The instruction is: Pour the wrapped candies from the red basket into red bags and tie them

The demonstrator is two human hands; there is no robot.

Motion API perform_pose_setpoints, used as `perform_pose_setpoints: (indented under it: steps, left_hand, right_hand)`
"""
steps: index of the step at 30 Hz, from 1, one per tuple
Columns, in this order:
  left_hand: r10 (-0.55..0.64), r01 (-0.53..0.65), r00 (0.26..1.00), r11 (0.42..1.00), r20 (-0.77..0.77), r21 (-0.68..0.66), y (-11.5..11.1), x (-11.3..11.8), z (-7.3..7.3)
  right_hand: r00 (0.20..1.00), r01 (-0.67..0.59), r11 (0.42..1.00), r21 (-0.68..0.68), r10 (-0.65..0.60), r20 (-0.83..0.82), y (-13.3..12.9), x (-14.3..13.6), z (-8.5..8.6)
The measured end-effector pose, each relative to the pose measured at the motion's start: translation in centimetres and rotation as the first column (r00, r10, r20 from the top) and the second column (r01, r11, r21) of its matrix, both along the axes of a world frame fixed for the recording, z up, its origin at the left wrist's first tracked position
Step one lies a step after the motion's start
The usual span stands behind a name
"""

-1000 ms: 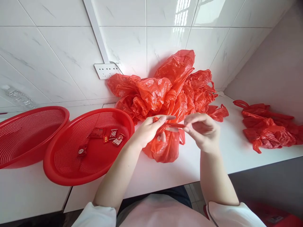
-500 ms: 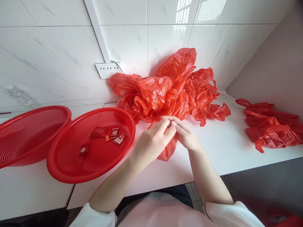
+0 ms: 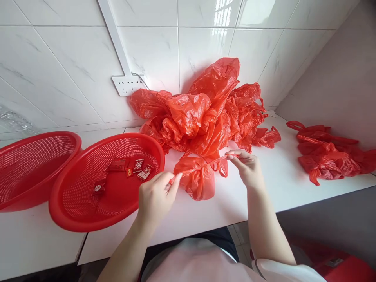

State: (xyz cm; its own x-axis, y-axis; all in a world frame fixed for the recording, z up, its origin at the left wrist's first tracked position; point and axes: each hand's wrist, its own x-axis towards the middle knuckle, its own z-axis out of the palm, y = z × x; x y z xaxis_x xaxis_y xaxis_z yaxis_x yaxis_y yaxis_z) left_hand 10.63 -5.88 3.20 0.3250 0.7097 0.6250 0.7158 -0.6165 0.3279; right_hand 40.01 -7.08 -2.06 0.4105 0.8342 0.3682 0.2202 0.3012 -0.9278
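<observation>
A small filled red plastic bag (image 3: 199,182) rests on the white counter (image 3: 229,211), gathered at its top. My left hand (image 3: 160,192) pinches one handle end, stretched out to the left of the bag. On the other side my right hand (image 3: 246,166) pinches the opposite handle end between thumb and fingers. Both handle strips look taut between the hands. A loose red loop hangs beside the bag's top, near my right hand. Behind the bag lies a big heap of crumpled red bags (image 3: 205,113).
One red basket (image 3: 102,223) at the left holds several small wrapped packets (image 3: 119,164). A second red basket (image 3: 32,196) stands beside it. More red bags (image 3: 329,156) lie at the right. A power strip (image 3: 127,85) is on the tiled wall.
My hands were close together over the bag's top; they have moved apart, left and right, pulling the handles outward. The bag is now in fuller view, and the whole view has shifted slightly.
</observation>
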Motion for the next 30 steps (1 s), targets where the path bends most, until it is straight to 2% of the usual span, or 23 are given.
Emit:
perform_pose_setpoints:
  steps: [3,5,8,10,11,13,15,17,20,23,25,27,30]
  left_hand:
    - [0.137,-0.144,0.987,0.987,-0.087,-0.076,-0.8,-1.4,-0.8]
    - [0.151,-0.165,0.982,0.978,-0.115,-0.126,-1.1,-1.6,-1.1]
    - [0.083,-0.108,0.989,0.971,-0.123,-0.213,-1.2,-0.9,-0.8]
    - [0.016,-0.043,0.994,0.964,-0.103,-0.262,-1.0,-0.3,-0.5]
    - [-0.008,-0.015,0.997,0.964,-0.083,-0.267,-0.9,0.0,-0.3]
    - [-0.037,0.029,0.999,0.971,-0.031,-0.236,-0.6,0.4,-0.1]
    - [-0.077,0.077,0.997,0.977,0.003,-0.200,-0.4,0.5,-0.2]
    - [-0.124,0.123,0.992,0.973,0.011,-0.195,-0.2,0.3,-0.6]
    - [-0.173,0.169,0.985,0.960,0.001,-0.224,-0.1,-0.2,-1.2]
    - [-0.196,0.189,0.981,0.946,0.001,-0.262,-0.1,-0.7,-1.8]
    - [-0.202,0.196,0.979,0.939,0.008,-0.284,0.0,-0.9,-2.1]
    - [-0.210,0.205,0.978,0.934,0.013,-0.294,0.0,-1.0,-2.2]
    - [-0.225,0.219,0.974,0.928,0.014,-0.303,0.0,-1.1,-2.3]
  right_hand:
    - [0.983,0.177,0.983,-0.057,-0.179,-0.044,-0.5,2.1,-2.3]
    - [0.965,0.246,0.968,-0.058,-0.250,-0.076,-0.7,2.5,-2.9]
    - [0.941,0.337,0.941,0.030,-0.336,-0.033,-0.8,1.4,-2.0]
    - [0.934,0.322,0.939,0.120,-0.336,0.121,-1.0,-0.2,-0.7]
    - [0.928,0.259,0.954,0.148,-0.288,0.235,-1.1,-1.1,-0.2]
    - [0.864,0.027,0.995,0.097,-0.072,0.498,-1.3,-3.3,0.2]
    - [0.707,-0.193,0.977,-0.089,0.201,0.678,-1.4,-5.4,-0.4]
    - [0.570,-0.261,0.933,-0.248,0.356,0.741,-1.7,-7.0,-1.3]
    - [0.496,-0.279,0.901,-0.332,0.431,0.754,-2.9,-7.6,-1.7]
    - [0.453,-0.350,0.859,-0.372,0.504,0.736,-4.7,-5.8,-0.5]
    - [0.441,-0.329,0.850,-0.411,0.523,0.729,-5.9,-3.2,0.1]
    - [0.461,-0.206,0.866,-0.455,0.496,0.736,-6.7,0.2,0.0]
    - [0.498,0.090,0.862,-0.500,0.396,0.772,-7.1,6.8,-1.4]
